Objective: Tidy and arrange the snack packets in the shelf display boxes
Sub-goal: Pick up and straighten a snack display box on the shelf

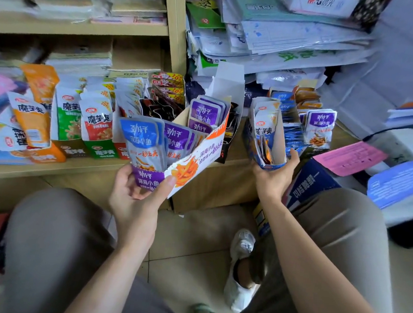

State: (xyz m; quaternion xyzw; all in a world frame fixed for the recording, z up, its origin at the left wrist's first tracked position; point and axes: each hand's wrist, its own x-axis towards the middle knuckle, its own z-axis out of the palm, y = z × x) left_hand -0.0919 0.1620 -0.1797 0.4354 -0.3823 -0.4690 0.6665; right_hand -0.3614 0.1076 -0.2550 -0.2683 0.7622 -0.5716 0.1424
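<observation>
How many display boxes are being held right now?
2. The left hand holds the orange-and-white box of purple and blue packets; the right hand holds the narrow blue box. Other boxes on the shelf are partly hidden.

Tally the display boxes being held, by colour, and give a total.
purple-and-white box, gripped by the left hand: 1
blue box, held in the right hand: 1
Total: 2
</observation>
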